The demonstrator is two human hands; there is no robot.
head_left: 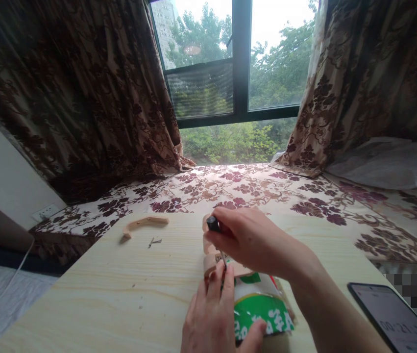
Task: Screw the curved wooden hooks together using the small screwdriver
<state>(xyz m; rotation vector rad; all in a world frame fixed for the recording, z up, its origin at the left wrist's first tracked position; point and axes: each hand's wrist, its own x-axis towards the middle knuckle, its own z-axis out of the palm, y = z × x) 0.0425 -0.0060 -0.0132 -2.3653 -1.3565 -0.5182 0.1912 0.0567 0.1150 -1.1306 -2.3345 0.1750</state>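
A screwdriver (213, 224) with a black handle is gripped in my right hand (241, 235), its thin shaft slanting down toward a pale wooden piece (209, 264). My left hand (210, 314) lies with fingers stretched forward, the tips pressing on the wood beside the screwdriver's tip and the thumb spread to the right. Whether a screw sits under that tip is hidden by the fingers. Beneath and beside the wood lies a green and white plastic packet (263, 311), next to my left thumb. My right hand covers much of the wooden piece.
On the pale wooden table (101, 294), a curved wooden part (145, 222) lies at the back left, near some small screws (154, 241). A phone (392, 314) showing a timer is at the right edge. Flowered cloth (237, 181) covers the ledge behind, below the window.
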